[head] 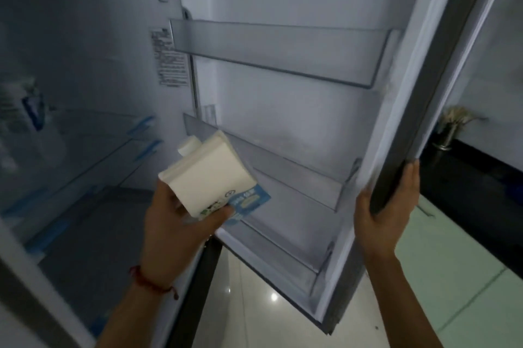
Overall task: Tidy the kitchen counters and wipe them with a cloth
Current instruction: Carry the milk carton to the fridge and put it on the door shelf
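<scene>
Two bare forearms reach up from the bottom edge, the left one with a red thread bracelet (150, 285) at the wrist. The left hand (175, 223) is closed around the lower end of a white carton (209, 175), fingers wrapped over its blue printed base; the carton tilts away with its white screw cap (188, 145) pointing up and left, held in the air just in front of the middle door shelf (283, 166). The right hand (382, 214) is clamped on the dark outer edge of the open fridge door (441, 64), thumb on the outside, fingers curled round the inner side. Inside the door, an upper shelf (283, 47) and a bottom shelf (283, 245) are of clear plastic. To the left, the fridge interior (85, 50) shows glass shelves with blue tape strips, blurred. A printed label (169, 58) sits on the inner wall near the hinge. Beyond the door on the right, a dark surface (475, 177) carries a metal holder (450, 132) with pale sticks in it. Glossy pale floor tiles (268, 305) lie below.
</scene>
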`<state>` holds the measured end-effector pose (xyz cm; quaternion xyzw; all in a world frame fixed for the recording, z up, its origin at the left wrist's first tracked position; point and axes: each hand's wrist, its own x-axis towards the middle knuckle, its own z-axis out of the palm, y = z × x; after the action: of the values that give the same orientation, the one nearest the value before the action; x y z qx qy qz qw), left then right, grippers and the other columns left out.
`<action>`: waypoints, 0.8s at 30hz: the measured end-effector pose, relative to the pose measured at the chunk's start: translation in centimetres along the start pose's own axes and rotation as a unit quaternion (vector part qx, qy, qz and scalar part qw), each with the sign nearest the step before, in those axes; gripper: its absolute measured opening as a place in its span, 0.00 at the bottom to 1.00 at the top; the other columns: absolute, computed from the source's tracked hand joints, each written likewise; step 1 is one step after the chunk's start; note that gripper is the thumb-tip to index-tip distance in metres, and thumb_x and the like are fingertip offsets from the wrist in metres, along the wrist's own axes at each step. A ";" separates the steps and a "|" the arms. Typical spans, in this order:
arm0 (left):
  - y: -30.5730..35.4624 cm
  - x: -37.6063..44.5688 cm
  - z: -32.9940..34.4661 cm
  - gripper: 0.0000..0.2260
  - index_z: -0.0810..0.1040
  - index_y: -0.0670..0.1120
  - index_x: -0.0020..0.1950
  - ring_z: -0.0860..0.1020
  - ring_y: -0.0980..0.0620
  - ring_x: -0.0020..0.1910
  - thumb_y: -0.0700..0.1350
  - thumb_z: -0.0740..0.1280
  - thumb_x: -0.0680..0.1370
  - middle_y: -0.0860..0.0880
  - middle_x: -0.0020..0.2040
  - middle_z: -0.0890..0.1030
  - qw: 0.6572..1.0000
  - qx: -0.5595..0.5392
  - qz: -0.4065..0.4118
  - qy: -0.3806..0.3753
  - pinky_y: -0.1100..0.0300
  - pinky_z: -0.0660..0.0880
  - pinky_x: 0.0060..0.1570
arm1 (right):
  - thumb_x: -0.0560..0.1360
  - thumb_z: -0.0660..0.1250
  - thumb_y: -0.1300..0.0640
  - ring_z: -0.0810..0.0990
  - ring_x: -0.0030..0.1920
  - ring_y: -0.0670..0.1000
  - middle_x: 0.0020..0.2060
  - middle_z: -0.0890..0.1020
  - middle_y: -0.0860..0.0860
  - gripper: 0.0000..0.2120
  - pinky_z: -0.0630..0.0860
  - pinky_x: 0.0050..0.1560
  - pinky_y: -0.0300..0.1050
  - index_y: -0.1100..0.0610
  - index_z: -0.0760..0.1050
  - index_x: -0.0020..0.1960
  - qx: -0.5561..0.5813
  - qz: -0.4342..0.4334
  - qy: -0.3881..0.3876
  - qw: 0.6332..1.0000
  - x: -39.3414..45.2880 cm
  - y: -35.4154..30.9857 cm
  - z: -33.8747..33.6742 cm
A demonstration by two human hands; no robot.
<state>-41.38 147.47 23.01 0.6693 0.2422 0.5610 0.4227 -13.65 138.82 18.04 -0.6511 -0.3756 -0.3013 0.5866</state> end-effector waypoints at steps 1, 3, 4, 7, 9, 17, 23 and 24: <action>-0.4 1.4 0.9 0.26 0.72 0.49 0.54 0.77 0.73 0.45 0.41 0.77 0.59 0.65 0.45 0.82 1.000 0.001 0.013 -0.007 0.79 0.73 0.38 | 0.73 0.59 0.58 0.55 0.72 0.52 0.72 0.57 0.65 0.32 0.50 0.74 0.39 0.66 0.51 0.72 0.003 0.004 0.001 1.000 0.8 1.0 0.4; -0.9 4.0 2.6 0.35 0.71 0.41 0.59 0.78 0.66 0.51 0.49 0.79 0.56 0.55 0.53 0.79 0.999 -0.014 0.035 0.000 0.75 0.76 0.41 | 0.72 0.58 0.56 0.55 0.72 0.50 0.72 0.57 0.65 0.33 0.49 0.74 0.36 0.64 0.50 0.72 0.009 0.018 0.002 1.000 2.3 2.8 1.1; -1.3 5.2 3.3 0.38 0.70 0.42 0.60 0.78 0.63 0.53 0.52 0.79 0.55 0.52 0.55 0.78 0.999 -0.027 0.038 0.007 0.72 0.77 0.43 | 0.72 0.58 0.55 0.54 0.72 0.48 0.72 0.57 0.64 0.33 0.48 0.73 0.33 0.64 0.50 0.72 0.012 0.026 -0.001 1.000 3.1 3.5 1.5; -1.9 8.3 5.8 0.35 0.69 0.48 0.60 0.78 0.60 0.55 0.50 0.76 0.55 0.56 0.55 0.78 0.997 -0.046 0.049 0.032 0.70 0.77 0.44 | 0.72 0.56 0.53 0.53 0.72 0.47 0.73 0.56 0.63 0.34 0.46 0.72 0.30 0.63 0.49 0.73 0.021 0.038 -0.017 0.999 4.9 5.8 2.6; -2.3 10.1 7.4 0.31 0.69 0.53 0.57 0.78 0.64 0.53 0.49 0.75 0.57 0.63 0.51 0.80 0.997 -0.044 0.061 0.030 0.71 0.77 0.43 | 0.72 0.56 0.52 0.53 0.72 0.48 0.73 0.56 0.62 0.34 0.46 0.72 0.29 0.63 0.49 0.73 0.027 0.042 -0.022 0.999 5.9 7.2 3.2; -4.8 16.7 12.4 0.29 0.68 0.58 0.54 0.77 0.58 0.56 0.51 0.75 0.57 0.59 0.54 0.76 0.996 -0.027 0.065 -0.061 0.67 0.79 0.46 | 0.73 0.54 0.53 0.56 0.73 0.57 0.73 0.57 0.61 0.31 0.50 0.74 0.38 0.54 0.49 0.74 0.041 0.032 -0.035 0.998 8.6 10.6 5.1; -6.2 20.8 13.8 0.32 0.67 0.57 0.52 0.75 0.74 0.49 0.39 0.80 0.57 0.66 0.47 0.78 0.983 0.035 0.100 -0.152 0.77 0.74 0.42 | 0.74 0.57 0.59 0.58 0.73 0.55 0.73 0.59 0.60 0.32 0.54 0.74 0.45 0.41 0.49 0.73 0.049 0.040 -0.034 0.997 9.9 12.4 6.2; -6.6 21.2 14.0 0.33 0.66 0.58 0.53 0.75 0.74 0.49 0.37 0.79 0.57 0.67 0.47 0.77 0.980 0.043 0.101 -0.166 0.78 0.73 0.42 | 0.74 0.58 0.60 0.58 0.73 0.56 0.73 0.59 0.60 0.32 0.55 0.74 0.45 0.45 0.50 0.74 0.051 0.045 -0.038 0.997 10.0 12.6 6.3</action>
<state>-21.60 163.74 28.94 0.7920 0.1237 0.4705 0.3687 2.07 146.08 18.79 -0.6478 -0.3826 -0.2305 0.6171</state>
